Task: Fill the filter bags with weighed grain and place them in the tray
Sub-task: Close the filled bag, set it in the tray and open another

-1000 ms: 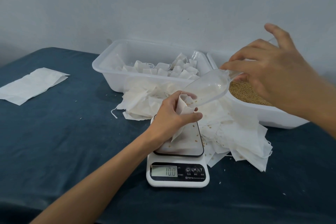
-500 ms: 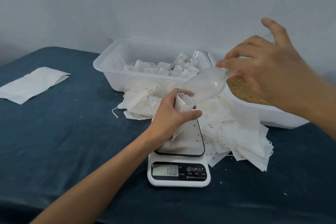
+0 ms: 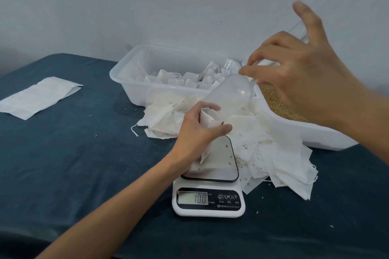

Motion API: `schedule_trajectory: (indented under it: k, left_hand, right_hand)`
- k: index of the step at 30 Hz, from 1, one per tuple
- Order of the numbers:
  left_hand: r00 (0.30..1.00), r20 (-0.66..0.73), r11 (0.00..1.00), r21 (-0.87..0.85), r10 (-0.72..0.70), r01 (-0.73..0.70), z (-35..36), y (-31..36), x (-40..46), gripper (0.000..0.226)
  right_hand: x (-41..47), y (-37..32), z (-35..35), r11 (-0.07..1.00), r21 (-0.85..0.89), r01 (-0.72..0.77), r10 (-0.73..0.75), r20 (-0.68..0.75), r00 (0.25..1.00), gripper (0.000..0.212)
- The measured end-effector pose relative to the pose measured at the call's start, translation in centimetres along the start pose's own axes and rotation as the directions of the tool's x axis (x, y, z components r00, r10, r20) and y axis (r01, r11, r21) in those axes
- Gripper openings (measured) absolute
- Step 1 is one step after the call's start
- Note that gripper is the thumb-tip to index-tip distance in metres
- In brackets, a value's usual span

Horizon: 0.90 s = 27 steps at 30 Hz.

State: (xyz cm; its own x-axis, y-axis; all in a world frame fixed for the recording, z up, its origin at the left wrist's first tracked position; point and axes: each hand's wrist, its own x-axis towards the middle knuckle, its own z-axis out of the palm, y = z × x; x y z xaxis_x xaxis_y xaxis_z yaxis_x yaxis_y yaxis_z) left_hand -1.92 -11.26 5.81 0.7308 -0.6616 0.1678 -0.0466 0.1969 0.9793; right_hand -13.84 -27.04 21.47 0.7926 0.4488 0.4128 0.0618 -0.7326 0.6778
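Tablecloth: dark blue-teal, plain. Wall: pale grey-white. Tray w/ filled bags & grain tub: translucent white. Grain: golden tan. Filter bags, paper sheet: white, a few tan specks on bags. Scoop: clear, frosted. Scale: white body, black panel, grey display w/ dark digits.

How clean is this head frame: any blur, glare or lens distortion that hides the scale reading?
Head view: soft, even light with faint shadows; the scale display reads 10.0 without glare; the right hand is slightly soft at the fingertips; the clear scoop looks hazy against the white bags; wide-angle stretch enlarges the near forearms.
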Motion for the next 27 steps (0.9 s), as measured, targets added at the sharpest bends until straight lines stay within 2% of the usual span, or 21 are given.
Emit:
schedule_trajectory:
  k: [4,8,12,15,18,21,24,27]
  left_hand:
    - [1.0,-0.018,1.0,-0.02,-0.005,0.004,0.1,0.1,0.0,0.05]
    - [0.999,-0.021,0.997,-0.07,-0.034,0.033,0.0,-0.1,0.1,0.053]
    - [0.999,0.013,0.997,-0.063,-0.043,0.043,0.0,-0.1,0.0,0.05]
    - [0.999,0.039,0.999,0.019,-0.035,0.034,0.1,0.0,0.0,0.042]
    - [0.997,0.064,0.991,0.13,-0.037,0.029,0.3,-0.2,0.1,0.032]
    - [0.997,0.075,0.982,0.191,-0.025,0.01,0.4,-0.5,0.2,0.012]
    - [0.995,0.102,0.994,0.107,0.012,-0.023,0.5,-0.9,0.3,0.026]
    - [0.991,0.111,0.996,0.036,0.077,-0.081,0.3,-0.8,0.5,0.037]
  right_hand:
    - [0.1,-0.1,0.0,0.999,-0.029,0.016,-0.017,-0.055,0.998,0.04]
    - [-0.3,-0.3,0.1,0.999,-0.014,-0.037,0.035,-0.084,0.996,0.04]
    - [-1.6,0.0,0.8,0.972,0.093,-0.215,0.217,-0.009,0.976,0.03]
    - [-3.2,1.0,2.0,0.88,0.207,-0.428,0.411,0.121,0.903,0.026]
    - [-5.6,2.4,4.1,0.703,0.273,-0.657,0.611,0.242,0.754,0.028]
    - [-8.6,4.2,7.1,0.511,0.202,-0.835,0.755,0.36,0.549,0.03]
    - [-11.5,6.0,10.3,0.368,0.041,-0.929,0.793,0.508,0.336,0.029]
    - [-13.2,6.9,12.6,0.272,-0.101,-0.957,0.757,0.636,0.148,0.03]
